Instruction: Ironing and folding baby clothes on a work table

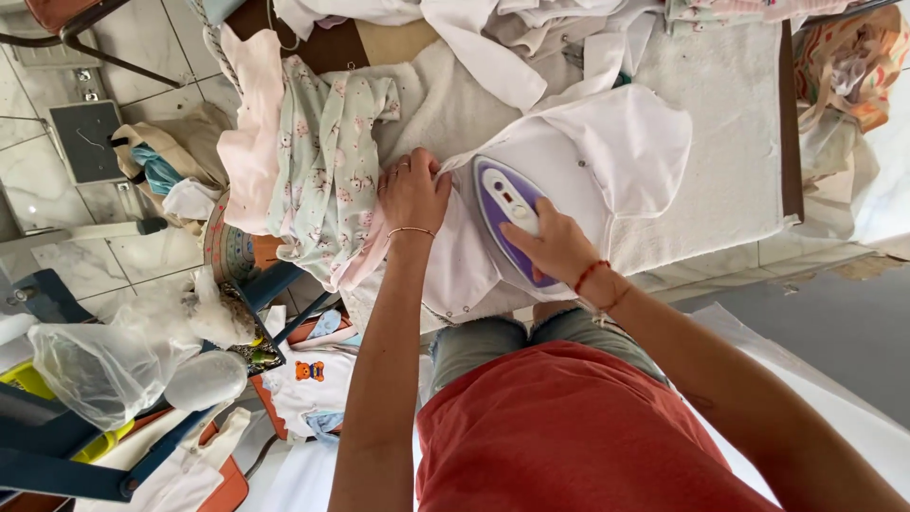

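Note:
My right hand point(559, 248) grips the handle of a purple and white iron point(504, 210), which rests flat on a small white garment point(607, 152) spread over the padded table top. My left hand point(412, 192) presses down on the left edge of that white garment, fingers closed over the cloth, just left of the iron's tip. A pale green patterned baby garment point(327, 161) and a pink one point(251, 123) lie draped at the table's left edge, beside my left hand.
A white towel cover point(730, 123) pads the brown table. Crumpled white clothes point(493, 38) pile at the far side. On the left stand a blue chair frame point(66, 465), a clear plastic bag point(95, 365) and more clothing on the tiled floor point(57, 209).

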